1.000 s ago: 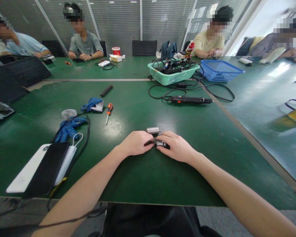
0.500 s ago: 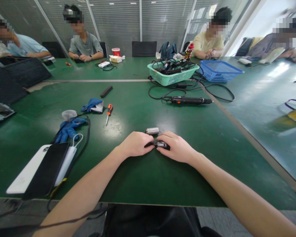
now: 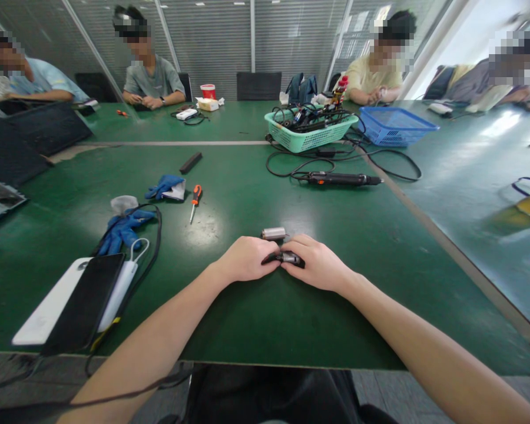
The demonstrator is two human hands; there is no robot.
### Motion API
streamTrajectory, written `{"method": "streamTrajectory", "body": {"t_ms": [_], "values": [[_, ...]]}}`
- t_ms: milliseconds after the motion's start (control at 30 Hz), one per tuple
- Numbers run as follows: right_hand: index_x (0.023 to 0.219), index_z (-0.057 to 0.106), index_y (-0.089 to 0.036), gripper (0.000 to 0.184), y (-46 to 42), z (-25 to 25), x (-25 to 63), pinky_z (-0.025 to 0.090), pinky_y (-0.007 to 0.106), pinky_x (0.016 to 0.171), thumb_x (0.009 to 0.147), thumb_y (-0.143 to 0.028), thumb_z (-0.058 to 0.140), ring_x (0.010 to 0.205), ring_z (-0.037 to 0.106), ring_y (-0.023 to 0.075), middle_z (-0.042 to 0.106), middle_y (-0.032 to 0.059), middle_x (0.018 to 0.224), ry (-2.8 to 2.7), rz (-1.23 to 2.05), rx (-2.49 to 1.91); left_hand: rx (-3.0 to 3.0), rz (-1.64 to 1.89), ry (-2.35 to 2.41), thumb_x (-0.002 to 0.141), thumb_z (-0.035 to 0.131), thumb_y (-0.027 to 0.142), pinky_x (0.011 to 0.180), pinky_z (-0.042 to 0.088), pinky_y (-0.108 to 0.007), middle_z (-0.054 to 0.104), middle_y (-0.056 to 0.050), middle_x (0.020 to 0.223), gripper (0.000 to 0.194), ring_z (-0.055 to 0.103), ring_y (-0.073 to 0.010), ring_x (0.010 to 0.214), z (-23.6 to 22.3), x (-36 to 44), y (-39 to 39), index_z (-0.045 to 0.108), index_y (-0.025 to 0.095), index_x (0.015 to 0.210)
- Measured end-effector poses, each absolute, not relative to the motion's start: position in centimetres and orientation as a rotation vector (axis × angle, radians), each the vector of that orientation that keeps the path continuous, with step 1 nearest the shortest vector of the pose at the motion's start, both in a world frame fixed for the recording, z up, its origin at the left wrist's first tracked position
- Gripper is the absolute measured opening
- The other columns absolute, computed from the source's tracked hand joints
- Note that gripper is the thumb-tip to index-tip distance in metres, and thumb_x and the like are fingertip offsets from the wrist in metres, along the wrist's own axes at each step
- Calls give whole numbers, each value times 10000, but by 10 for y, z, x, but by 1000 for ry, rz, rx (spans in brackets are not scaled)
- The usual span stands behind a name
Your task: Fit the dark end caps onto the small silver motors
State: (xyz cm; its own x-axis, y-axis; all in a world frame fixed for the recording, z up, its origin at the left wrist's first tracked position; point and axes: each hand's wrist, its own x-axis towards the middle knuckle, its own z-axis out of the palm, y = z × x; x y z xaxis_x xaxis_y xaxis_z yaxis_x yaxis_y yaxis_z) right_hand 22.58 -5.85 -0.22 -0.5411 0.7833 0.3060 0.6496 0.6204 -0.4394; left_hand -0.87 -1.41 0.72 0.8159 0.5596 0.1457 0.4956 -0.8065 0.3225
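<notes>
Close together above the near part of the green table (image 3: 291, 330), both my hands are closed on small parts. My left hand (image 3: 244, 259) pinches a curved black piece (image 3: 270, 258). In my right hand (image 3: 314, 259) is a small black-and-silver part (image 3: 291, 257), partly covered by the fingers. The two pieces meet end to end between my fingertips; whether they are joined I cannot tell. Just beyond my hands lies a silver metal cylinder (image 3: 273, 234) with a thin wire at its right end.
To the left lie an orange-handled screwdriver (image 3: 196, 200), blue gloves (image 3: 126, 229), a black phone (image 3: 86, 300) and a white power bank (image 3: 118, 294). Farther off are a corded black electric screwdriver (image 3: 342, 179), a green basket (image 3: 307, 141) of tools and a blue basket (image 3: 395, 126). Several people sit around the table.
My left hand has shifted slightly right, bringing the black piece up against the black-and-silver part. My right hand stays nearly in place.
</notes>
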Motion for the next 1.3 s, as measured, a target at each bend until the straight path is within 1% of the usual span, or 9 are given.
{"method": "streamTrajectory", "body": {"t_ms": [200,700,1067,1300], "values": [[1052,657,-221,129,-59,1,224,553,419,898,934,-270,635,1012,630,254,682,82,1048,-2366,390,-1125,2698,346,825,950,607,348,656,423,-260,711,-9,868,168,663,-165,760,5,-8,-13,673,206,1011],[1061,654,-230,145,-59,-1,224,549,424,916,918,-254,645,1026,628,254,682,76,1064,-2371,389,-1144,2664,349,846,939,613,333,622,387,-257,694,0,819,147,637,-152,709,6,-8,-13,678,210,989],[1065,655,-227,154,-59,1,223,547,425,920,914,-251,643,1026,633,254,685,77,1065,-2370,388,-1149,2655,340,840,941,605,326,638,410,-255,693,-1,830,143,638,-146,716,7,-8,-13,677,205,970],[1065,656,-235,156,-60,2,224,548,435,918,910,-240,642,1026,636,259,691,80,1081,-2362,386,-1147,2663,346,851,934,610,318,623,396,-260,691,6,814,127,638,-149,710,9,-8,-14,678,213,956]]}}
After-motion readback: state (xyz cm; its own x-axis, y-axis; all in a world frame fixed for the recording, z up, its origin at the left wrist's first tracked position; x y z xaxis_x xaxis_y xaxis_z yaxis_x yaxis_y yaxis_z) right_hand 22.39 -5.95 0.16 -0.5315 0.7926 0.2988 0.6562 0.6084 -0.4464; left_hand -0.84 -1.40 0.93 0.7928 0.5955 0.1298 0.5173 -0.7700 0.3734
